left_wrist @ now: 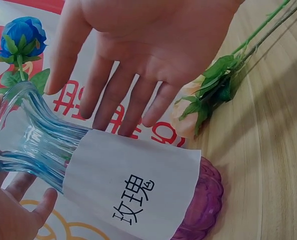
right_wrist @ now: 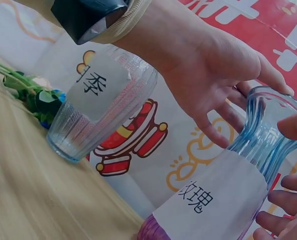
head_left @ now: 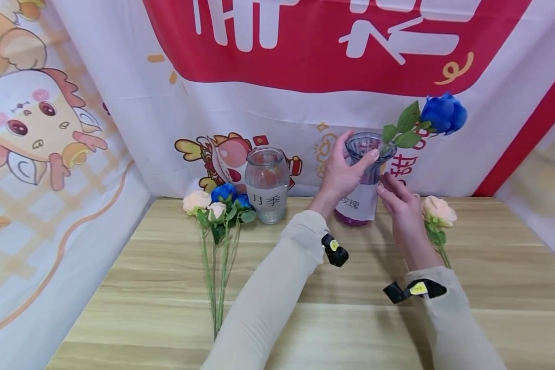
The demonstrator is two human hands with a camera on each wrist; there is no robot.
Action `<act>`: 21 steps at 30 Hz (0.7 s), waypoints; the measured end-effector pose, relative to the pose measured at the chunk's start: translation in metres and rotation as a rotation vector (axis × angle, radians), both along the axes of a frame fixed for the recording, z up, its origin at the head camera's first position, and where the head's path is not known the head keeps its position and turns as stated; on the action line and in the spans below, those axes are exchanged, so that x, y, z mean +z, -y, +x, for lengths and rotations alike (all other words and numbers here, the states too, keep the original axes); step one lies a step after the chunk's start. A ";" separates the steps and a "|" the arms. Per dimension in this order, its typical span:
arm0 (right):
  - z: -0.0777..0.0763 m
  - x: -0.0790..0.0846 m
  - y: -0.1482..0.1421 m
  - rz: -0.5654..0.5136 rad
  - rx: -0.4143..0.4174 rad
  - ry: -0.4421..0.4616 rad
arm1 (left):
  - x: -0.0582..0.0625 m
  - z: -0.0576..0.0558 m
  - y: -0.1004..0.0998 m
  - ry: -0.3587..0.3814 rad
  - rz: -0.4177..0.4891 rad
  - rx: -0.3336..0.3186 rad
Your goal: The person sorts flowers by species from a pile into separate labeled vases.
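Head view, left to right, clock positions as they are seen there.

Bundle of artificial flowers, cream-peach and blue blossoms on long green stems (head_left: pixel 224 200): lying flat, blossoms pointing towards 12 o'clock, stems running to 6.

Clear ribbed-glass vase, barrel-shaped, white label reading 月季 (head_left: pixel 265 180): standing upright, blossoms of the bundle sitting just beside it at 8 to 9 o'clock.

Left hand, beige sleeve and black wrist strap (head_left: pixel 343 172): gripping the neck of the next vase from its 9 o'clock side, thumb lying across the front near the rim, fingers curling round it.

Fluted glass vase, bluish neck, purple base, white label reading 玫瑰 (head_left: pixel 363 198): standing on the table at 3 o'clock from the clear vase.

Right hand, likewise sleeved and strapped (head_left: pixel 400 210): holding nothing, fingers extending, palm opening beside the fluted vase at 3 to 4 o'clock; contact cannot be told.

Single blue flower with green leaves (head_left: pixel 444 114): resting its stem in the fluted vase's mouth, leaning out towards 2 o'clock.

Peach flower (head_left: pixel 438 211): lying beyond the right hand, stem running towards 5 o'clock.

Table, pale wood-grain (head_left: pixel 351 308): carrying the lot.

Printed white-and-red cloth (head_left: pixel 305 115): hanging behind, at 12 o'clock.
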State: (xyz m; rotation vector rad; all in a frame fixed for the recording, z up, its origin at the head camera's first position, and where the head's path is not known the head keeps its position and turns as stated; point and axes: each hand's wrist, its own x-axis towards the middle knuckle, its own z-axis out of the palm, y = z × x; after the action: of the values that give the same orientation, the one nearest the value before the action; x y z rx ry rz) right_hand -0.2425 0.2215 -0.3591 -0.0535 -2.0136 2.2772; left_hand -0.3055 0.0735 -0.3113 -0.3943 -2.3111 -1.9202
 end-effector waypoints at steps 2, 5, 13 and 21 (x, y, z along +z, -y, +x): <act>-0.001 -0.002 0.000 0.003 0.014 0.010 | 0.000 0.000 0.000 0.004 0.001 -0.004; -0.002 -0.003 0.000 0.020 0.034 0.015 | 0.000 0.000 0.001 0.007 0.005 -0.010; 0.000 0.000 -0.002 0.043 0.095 0.032 | 0.001 0.000 0.001 0.010 0.009 0.002; -0.001 0.000 -0.004 0.111 0.136 0.044 | 0.001 0.002 -0.002 0.023 -0.004 0.019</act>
State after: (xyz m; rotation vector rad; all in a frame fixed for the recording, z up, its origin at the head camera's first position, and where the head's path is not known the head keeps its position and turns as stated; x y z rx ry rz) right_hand -0.2433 0.2259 -0.3593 0.0431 -2.2272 2.2548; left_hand -0.3036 0.0754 -0.3098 -0.3515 -2.3239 -1.9220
